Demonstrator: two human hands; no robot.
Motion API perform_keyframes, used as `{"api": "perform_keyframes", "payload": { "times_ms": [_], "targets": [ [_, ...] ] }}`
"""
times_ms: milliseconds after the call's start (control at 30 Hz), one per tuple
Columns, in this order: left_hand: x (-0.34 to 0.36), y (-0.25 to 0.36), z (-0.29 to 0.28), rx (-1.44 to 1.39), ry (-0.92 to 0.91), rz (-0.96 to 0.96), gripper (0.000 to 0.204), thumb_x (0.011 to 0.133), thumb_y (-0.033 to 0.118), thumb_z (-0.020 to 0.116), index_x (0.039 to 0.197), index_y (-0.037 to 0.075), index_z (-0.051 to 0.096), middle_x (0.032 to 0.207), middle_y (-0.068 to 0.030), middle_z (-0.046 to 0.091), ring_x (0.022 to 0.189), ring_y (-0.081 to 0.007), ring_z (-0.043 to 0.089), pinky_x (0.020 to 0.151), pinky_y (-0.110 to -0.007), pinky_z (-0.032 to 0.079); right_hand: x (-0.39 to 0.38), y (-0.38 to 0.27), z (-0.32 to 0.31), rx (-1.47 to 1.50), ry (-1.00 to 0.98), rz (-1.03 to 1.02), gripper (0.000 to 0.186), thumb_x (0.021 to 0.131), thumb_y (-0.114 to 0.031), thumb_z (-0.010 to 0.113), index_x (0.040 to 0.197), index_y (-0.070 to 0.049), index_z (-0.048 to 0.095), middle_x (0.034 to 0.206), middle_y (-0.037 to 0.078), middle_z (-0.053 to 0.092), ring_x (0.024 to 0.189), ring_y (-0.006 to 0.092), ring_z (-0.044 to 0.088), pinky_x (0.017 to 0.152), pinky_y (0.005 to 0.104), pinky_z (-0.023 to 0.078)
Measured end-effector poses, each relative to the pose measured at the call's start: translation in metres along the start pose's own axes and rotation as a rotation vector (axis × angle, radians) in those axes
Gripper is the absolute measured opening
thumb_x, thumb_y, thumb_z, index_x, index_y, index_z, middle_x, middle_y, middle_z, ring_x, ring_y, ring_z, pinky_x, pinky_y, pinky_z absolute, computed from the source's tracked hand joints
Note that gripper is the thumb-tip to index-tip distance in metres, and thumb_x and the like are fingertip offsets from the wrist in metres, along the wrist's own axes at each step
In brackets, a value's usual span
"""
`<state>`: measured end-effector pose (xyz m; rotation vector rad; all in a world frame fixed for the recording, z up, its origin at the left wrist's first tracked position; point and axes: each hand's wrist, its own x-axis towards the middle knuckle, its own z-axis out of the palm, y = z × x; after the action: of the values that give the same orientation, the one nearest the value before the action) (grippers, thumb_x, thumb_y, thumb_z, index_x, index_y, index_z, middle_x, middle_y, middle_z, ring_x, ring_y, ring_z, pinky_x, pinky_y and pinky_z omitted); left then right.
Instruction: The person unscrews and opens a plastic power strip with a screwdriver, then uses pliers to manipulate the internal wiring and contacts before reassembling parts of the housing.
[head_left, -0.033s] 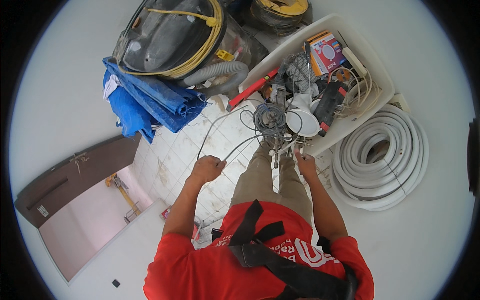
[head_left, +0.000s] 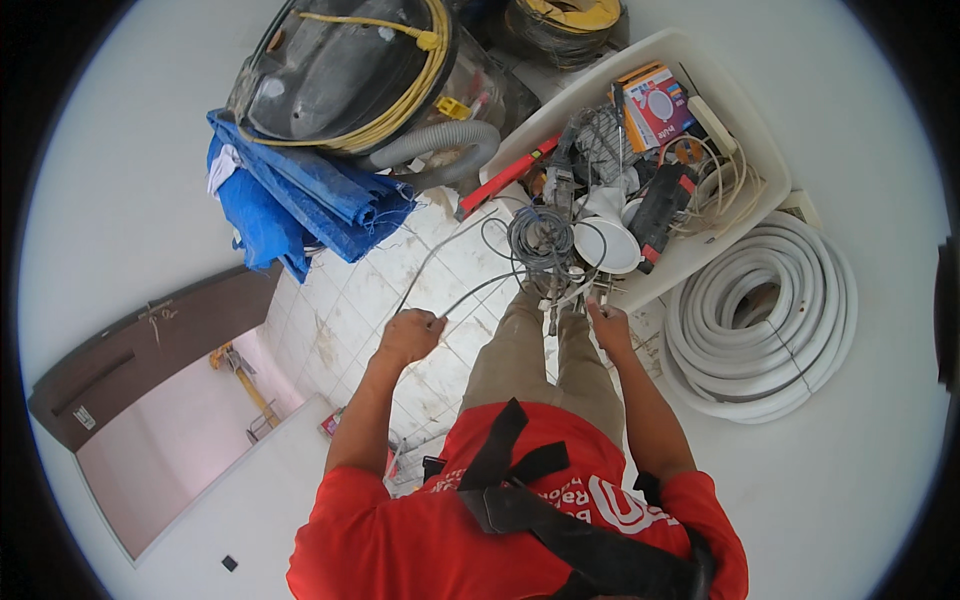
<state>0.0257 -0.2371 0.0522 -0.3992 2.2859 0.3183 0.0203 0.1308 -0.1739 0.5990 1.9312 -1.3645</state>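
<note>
A cream plastic bin [head_left: 740,110] stands at the far right, crowded with mixed gear. At the far left sits a dark drum-shaped machine [head_left: 350,80] wound with yellow cord. Right of the bin's near end is a large white hose coil [head_left: 820,300]; a folded blue sheet [head_left: 320,195] lies against the machine's near side. A red spirit level [head_left: 500,185] slants at the bin's left edge. Near it, mid-scene, is the tangled grey cable [head_left: 520,245], just left of a white round fitting [head_left: 605,245]; whether it hangs or rests cannot be told. The person's left hand [head_left: 407,337], fingers curled closed, grips a length running from it. The right hand [head_left: 610,328] is near the bin's near corner, fingers bent; what they hold is unclear.
</note>
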Motion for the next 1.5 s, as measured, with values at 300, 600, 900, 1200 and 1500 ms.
{"api": "perform_keyframes", "payload": {
  "times_ms": [300,600,900,1200,1500],
  "targets": [
    [-0.022,-0.071,-0.001,-0.69,0.46,-0.252,0.044,0.095,0.035,0.064,0.075,-0.004,0.069,0.057,-0.0049,0.055,0.056,-0.0104,0.048,0.055,-0.03,0.04,0.014,-0.041,0.021,-0.499,-0.174,-0.106,0.065,0.084,-0.059,0.071,0.095,0.006,0.073,0.094,0.027,0.072,0.094,0.0395,0.069,0.084,0.0466,0.052],
    [0.026,-0.071,0.074,-0.576,0.217,-0.232,0.047,0.093,0.033,0.066,0.122,-0.004,0.066,0.079,-0.0181,0.069,0.071,-0.0253,0.065,0.068,-0.038,0.051,0.035,-0.065,0.095,-0.922,-0.41,-0.32,0.04,0.09,-0.043,0.066,0.095,-0.004,0.075,0.099,0.02,0.073,0.099,0.0379,0.07,0.085,0.0483,0.055],
    [0.122,-0.047,0.148,-0.816,0.112,-0.33,0.077,0.089,0.027,0.069,0.149,-0.009,0.038,0.087,-0.0202,0.071,0.071,-0.0281,0.067,0.071,-0.04,0.054,0.057,-0.022,0.13,-1.402,-0.449,-0.419,0.019,0.088,-0.012,0.06,0.092,-0.008,0.078,0.096,0.014,0.076,0.095,0.0302,0.074,0.078,0.0439,0.06],
    [0.145,-0.03,0.158,-0.852,0.111,-0.314,0.064,0.091,0.03,0.062,0.147,0.002,0.048,0.104,-0.0249,0.071,0.099,-0.0383,0.068,0.09,-0.043,0.052,0.025,-0.084,0.041,-0.948,-0.48,-0.414,0.036,0.086,-0.033,0.072,0.102,-0.001,0.074,0.096,0.023,0.072,0.094,0.0393,0.07,0.084,0.0476,0.054],
    [0.161,-0.03,0.217,-0.552,-0.115,-0.246,0.074,0.083,0.023,0.063,0.153,0.009,0.041,0.13,-0.027,0.063,0.12,-0.0401,0.061,0.103,-0.047,0.049,-0.01,-0.121,-0.074,-0.414,-0.382,-0.148,0.045,0.09,-0.022,0.073,0.127,0.001,0.066,0.101,0.018,0.075,0.089,0.0185,0.067,0.085,0.0338,0.051]
  ]
}}
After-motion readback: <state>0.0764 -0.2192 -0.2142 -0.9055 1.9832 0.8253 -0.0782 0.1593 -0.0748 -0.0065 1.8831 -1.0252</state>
